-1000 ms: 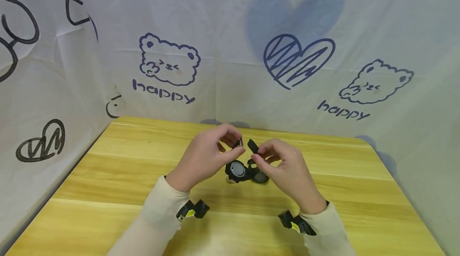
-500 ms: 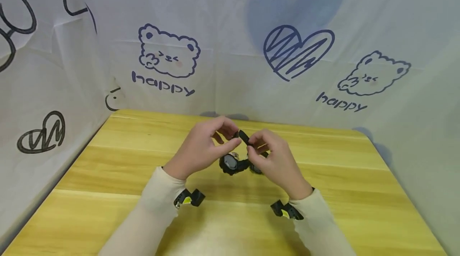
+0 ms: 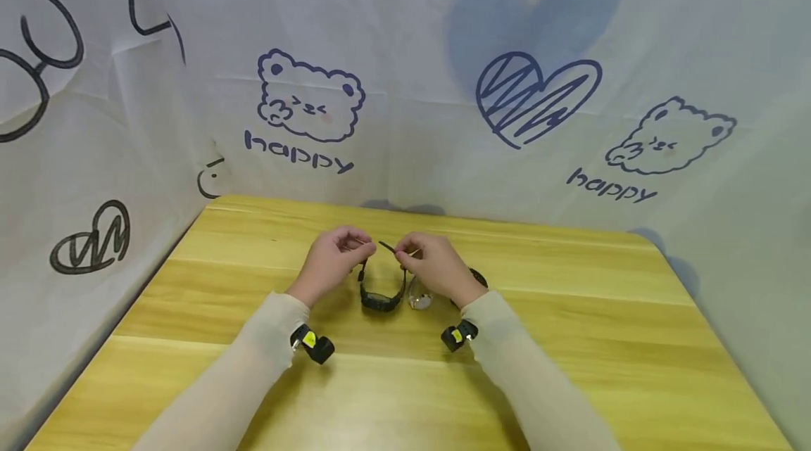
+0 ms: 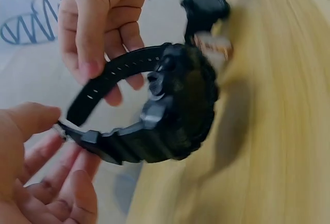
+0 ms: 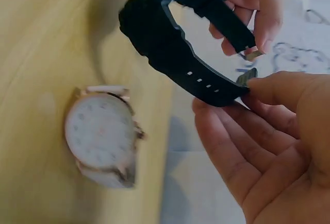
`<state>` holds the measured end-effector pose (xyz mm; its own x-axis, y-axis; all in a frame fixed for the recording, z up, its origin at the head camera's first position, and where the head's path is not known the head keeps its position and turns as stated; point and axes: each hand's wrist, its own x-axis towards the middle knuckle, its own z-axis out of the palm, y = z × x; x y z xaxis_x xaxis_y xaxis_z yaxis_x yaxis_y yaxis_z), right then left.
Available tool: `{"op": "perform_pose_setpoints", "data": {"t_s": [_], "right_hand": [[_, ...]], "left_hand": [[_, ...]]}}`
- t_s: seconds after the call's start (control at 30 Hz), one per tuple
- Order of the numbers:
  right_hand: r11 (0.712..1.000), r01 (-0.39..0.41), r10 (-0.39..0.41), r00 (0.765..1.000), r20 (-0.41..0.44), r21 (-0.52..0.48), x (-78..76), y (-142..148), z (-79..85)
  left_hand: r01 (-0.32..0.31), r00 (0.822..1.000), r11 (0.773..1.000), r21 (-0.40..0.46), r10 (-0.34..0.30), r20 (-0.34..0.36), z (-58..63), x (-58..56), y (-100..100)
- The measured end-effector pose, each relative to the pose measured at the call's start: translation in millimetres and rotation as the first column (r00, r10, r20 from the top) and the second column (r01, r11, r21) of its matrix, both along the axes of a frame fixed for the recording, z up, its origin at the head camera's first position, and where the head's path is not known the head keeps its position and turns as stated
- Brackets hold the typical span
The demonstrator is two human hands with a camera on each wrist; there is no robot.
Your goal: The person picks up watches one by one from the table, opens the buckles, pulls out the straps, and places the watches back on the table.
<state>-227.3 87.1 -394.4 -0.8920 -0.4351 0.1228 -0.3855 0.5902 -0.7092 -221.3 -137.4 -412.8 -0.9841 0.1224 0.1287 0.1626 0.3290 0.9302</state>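
Observation:
A black wristwatch [image 3: 380, 302] hangs between my two hands, its strap bent into a U with the case at the bottom. My left hand [image 3: 332, 259] pinches the buckle end between thumb and fingers; the metal buckle [image 5: 253, 54] shows at its fingertips in the right wrist view. The other end, a strap with a row of holes [image 5: 203, 82], is pinched by my right hand [image 3: 437, 261]. In the left wrist view the two strap ends [image 4: 77, 112] come close together near the left thumb. The watch face is turned away from the right wrist camera.
On the wooden table [image 3: 380, 388], a watch with a white dial [image 5: 100, 131] and rose-gold rim lies just right of the held watch. Another black watch [image 3: 478, 277] is partly hidden behind my right wrist. A white cloth with drawings [image 3: 431, 85] hangs behind the table.
Both hands have shifted left with the black watch, and its case now hangs below them. The white-dialled watch has come into plain view as the right hand moved off it.

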Motion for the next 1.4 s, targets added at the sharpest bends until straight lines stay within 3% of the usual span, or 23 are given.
{"op": "perform_pose_setpoints", "data": {"t_s": [0.1, 0.23, 0.4, 0.57, 0.67, 0.8, 0.9, 1.1, 1.2, 1.4], "right_hand": [[0.999, -0.004, 0.002, 0.999, 0.045, 0.045, -9.2, -4.0, -11.7], [0.993, 0.012, -0.015, 1.000, 0.021, 0.120, -17.3, -8.9, -19.1], [0.974, 0.037, -0.032, 0.999, -0.023, 0.223, -25.4, -13.4, -23.0], [0.971, 0.031, -0.033, 0.999, 0.005, 0.239, -26.2, -6.3, -23.9], [0.977, 0.038, -0.038, 0.999, -0.003, 0.212, -16.1, 7.9, -15.1], [0.985, 0.063, -0.052, 0.996, -0.073, 0.163, 9.4, 34.4, 6.4], [0.990, 0.079, -0.065, 0.990, -0.123, 0.116, 30.6, 53.3, 21.6], [0.989, 0.116, -0.091, 0.968, -0.234, 0.092, 61.8, 78.0, 37.9], [0.985, 0.137, -0.103, 0.955, -0.277, 0.107, 68.7, 83.0, 43.0], [0.978, 0.119, -0.063, 0.951, -0.303, 0.172, 73.5, 84.8, 50.8]], "left_hand": [[0.012, 0.999, 0.996, -0.085, -0.008, 0.042, -9.1, -6.1, -0.9], [0.014, 0.997, 0.984, -0.175, 0.000, 0.078, -17.3, -12.7, 0.6], [0.038, 0.998, 0.936, -0.349, -0.015, 0.068, -26.4, -20.7, 5.2], [0.062, 0.996, 0.902, -0.427, -0.029, 0.083, -31.1, -26.9, 4.9], [0.030, 0.999, 0.909, -0.415, -0.008, 0.053, -19.1, -23.9, -0.4], [0.009, 0.999, 0.943, -0.334, -0.024, -0.040, 17.6, -8.5, -2.5], [0.046, 0.992, 0.956, -0.291, -0.077, -0.099, 43.7, 7.0, 4.8], [0.128, 0.967, 0.927, -0.352, -0.196, -0.165, 69.6, 31.6, 24.4], [0.136, 0.955, 0.913, -0.384, -0.224, -0.193, 77.1, 37.2, 28.2], [0.147, 0.952, 0.894, -0.423, -0.243, -0.184, 87.1, 40.6, 24.2]]}}
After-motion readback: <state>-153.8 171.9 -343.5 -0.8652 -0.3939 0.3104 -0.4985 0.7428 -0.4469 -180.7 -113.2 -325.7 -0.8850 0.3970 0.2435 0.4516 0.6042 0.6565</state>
